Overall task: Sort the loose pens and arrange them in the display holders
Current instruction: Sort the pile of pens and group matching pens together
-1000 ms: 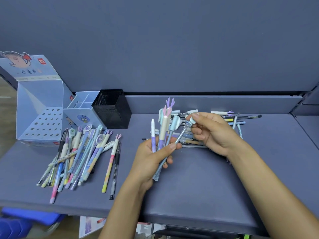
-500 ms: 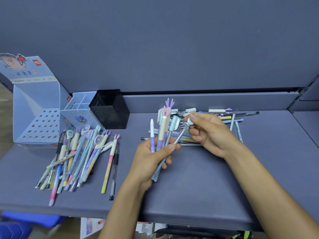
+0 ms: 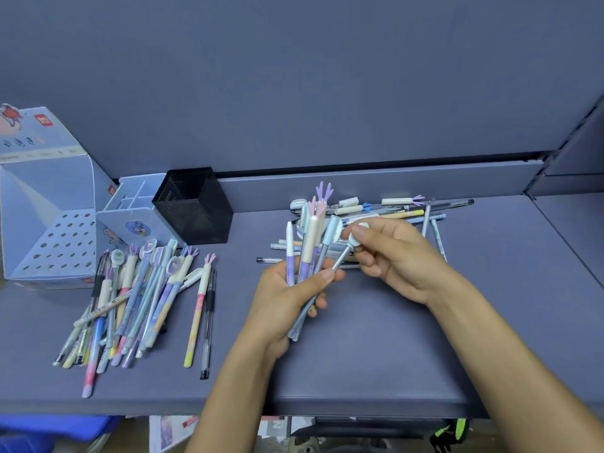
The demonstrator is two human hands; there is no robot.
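Observation:
My left hand (image 3: 287, 299) grips a bunch of pastel pens (image 3: 309, 253), caps pointing up and away. My right hand (image 3: 392, 253) pinches the round cap end of a grey pen (image 3: 341, 258) whose barrel lies under my left thumb with the bunch. Behind my hands a pile of loose pens (image 3: 392, 210) lies on the shelf. A second heap of pens (image 3: 137, 299) lies at the left. Three holders stand at the back left: a perforated cardboard display box (image 3: 55, 243), a pale blue divided holder (image 3: 130, 210) and a black mesh cup (image 3: 192, 207).
The grey shelf (image 3: 376, 354) has a raised back ledge and a wall panel behind it. Its front edge runs along the bottom, with a blue object and papers on the floor below.
Both hands have stayed together over the shelf. The view has shifted slightly; my right hand still holds the grey pen's cap end against the bunch.

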